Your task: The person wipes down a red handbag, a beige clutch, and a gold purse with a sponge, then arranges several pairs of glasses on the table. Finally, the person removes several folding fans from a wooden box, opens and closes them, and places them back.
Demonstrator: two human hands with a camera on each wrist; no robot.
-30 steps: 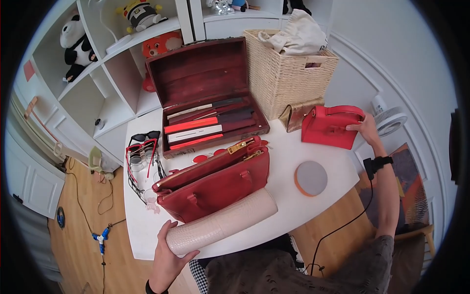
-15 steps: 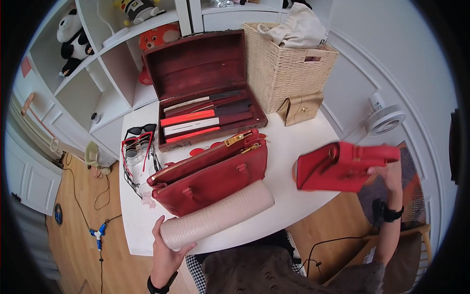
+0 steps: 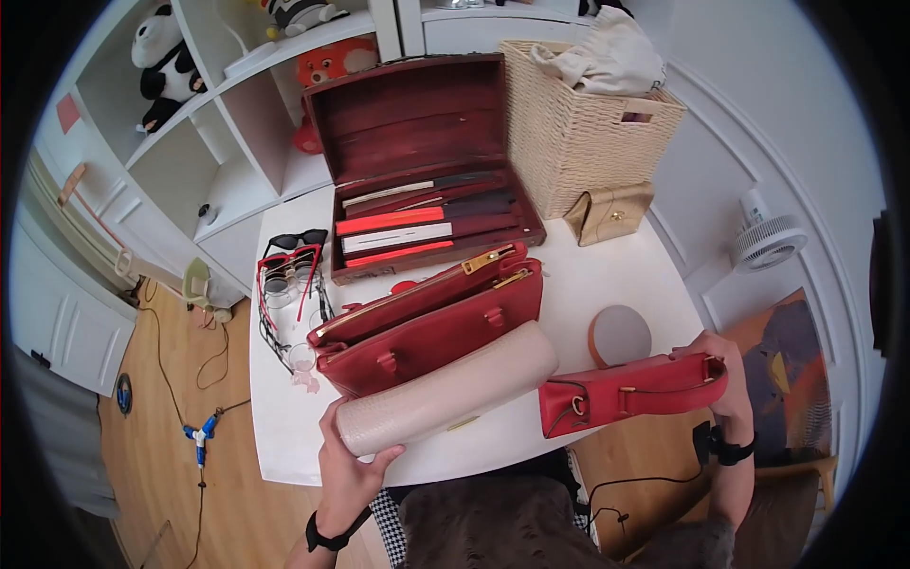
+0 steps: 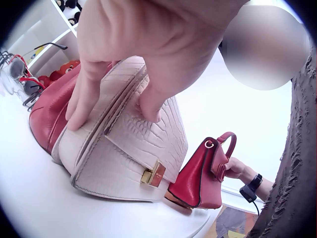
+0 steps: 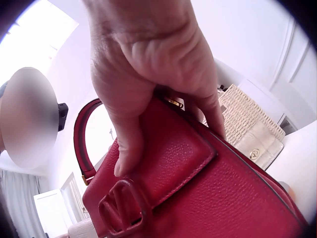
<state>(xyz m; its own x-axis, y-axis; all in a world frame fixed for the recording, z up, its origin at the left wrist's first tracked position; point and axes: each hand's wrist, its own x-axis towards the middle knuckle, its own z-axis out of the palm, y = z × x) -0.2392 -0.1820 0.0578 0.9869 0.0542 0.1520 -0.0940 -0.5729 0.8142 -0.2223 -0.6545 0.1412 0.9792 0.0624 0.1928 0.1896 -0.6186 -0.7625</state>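
Since half a second ago, the small red handbag (image 3: 607, 396) has come toward the person and to the left, uncovering the round disc that it hid, and now hangs at 4 o'clock on the white surface (image 3: 294, 436), just beside the pale bag's end; I cannot tell whether its base touches down. From the left, folded glasses (image 3: 277, 284) lie in a heap at 10 o'clock. At 7 o'clock the left hand (image 3: 351, 472) grips the end of the pale bag (image 3: 450, 389), thumb on its flap above a gold clasp (image 4: 154, 174). Behind that bag, near the middle, stands a large red bag (image 3: 427, 343) with its zip undone. An open dark red chest (image 3: 408, 123) sits toward 12 o'clock, holding narrow items. A woven basket (image 3: 588, 142) stands at 1 o'clock, a gold pouch (image 3: 611, 214) before it, and the grey-topped round disc (image 3: 622, 337) lies at 3 o'clock. Furthest right, the right hand (image 3: 722, 360) pinches the handbag, thumb pressed to the front flap beside a red emblem (image 5: 143, 213).
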